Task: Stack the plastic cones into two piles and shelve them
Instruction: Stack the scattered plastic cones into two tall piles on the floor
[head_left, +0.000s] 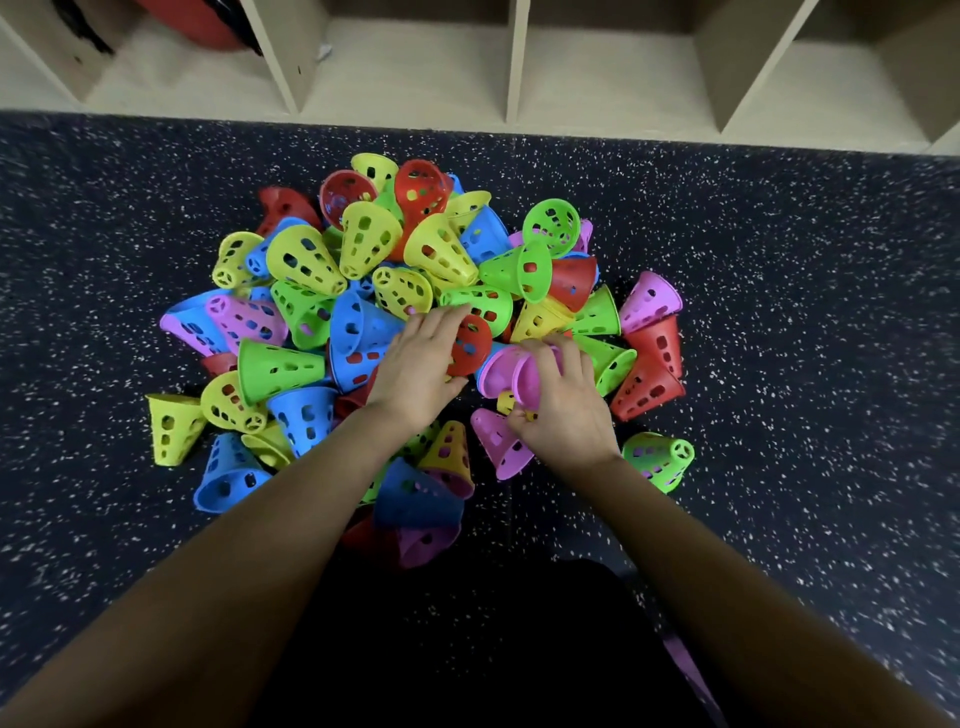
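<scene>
While the plastic cones (306, 260) lie heaped on the floor (779, 322) just before the shelf (410, 73), left hand (421, 364) pinching a red cone (471, 347), right hand (566, 410) gripping a pink cone (501, 371), both farthest from the shelf

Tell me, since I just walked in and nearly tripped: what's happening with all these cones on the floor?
A person is working over a loose heap of coloured plastic cones on the dark speckled floor, in front of a cubby shelf. The right hand grips a couple of nested pink cones, apparently the start of a pile, while the left hand takes hold of a red cone beside them. The rest lie scattered; no cones show on the shelf yet.
</scene>
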